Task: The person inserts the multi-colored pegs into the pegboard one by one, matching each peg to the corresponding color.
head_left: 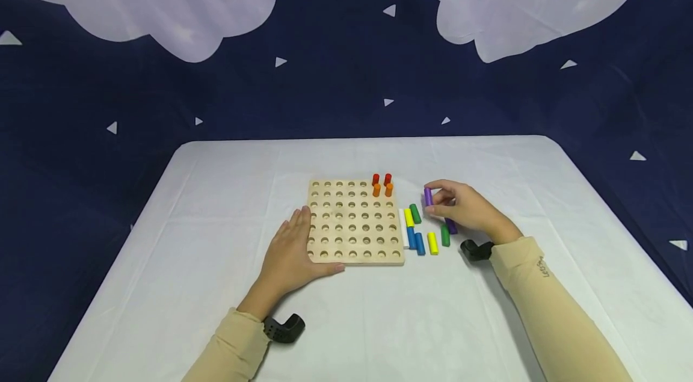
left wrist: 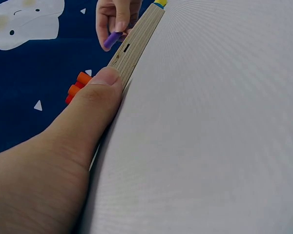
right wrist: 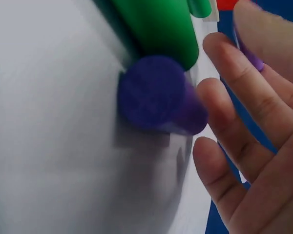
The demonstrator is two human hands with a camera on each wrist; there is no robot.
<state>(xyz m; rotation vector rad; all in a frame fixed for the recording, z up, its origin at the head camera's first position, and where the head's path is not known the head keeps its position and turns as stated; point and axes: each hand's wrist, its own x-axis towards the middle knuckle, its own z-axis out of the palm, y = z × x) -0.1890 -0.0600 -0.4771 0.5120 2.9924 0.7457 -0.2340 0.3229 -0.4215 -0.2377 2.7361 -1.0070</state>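
My right hand (head_left: 462, 207) pinches a purple peg (head_left: 428, 197) between thumb and fingers, above the table to the right of the wooden pegboard (head_left: 346, 263). A second purple peg (right wrist: 154, 92) lies on the table under that hand, partly hidden by it in the head view. My left hand (head_left: 289, 249) rests against the board's left side and front corner, its thumb (left wrist: 100, 92) along the front edge and its fingers straight. Two red pegs (head_left: 388, 178) and two orange pegs (head_left: 388, 190) stand upright in holes at the board's far right corner.
Beside the board's right edge lie a white peg (head_left: 403, 228), yellow pegs (head_left: 432, 243), blue pegs (head_left: 420, 243) and green pegs (head_left: 445, 235). A white cloth covers the table (head_left: 379, 322). Behind it hangs a dark blue curtain (head_left: 335, 93) with clouds and triangles.
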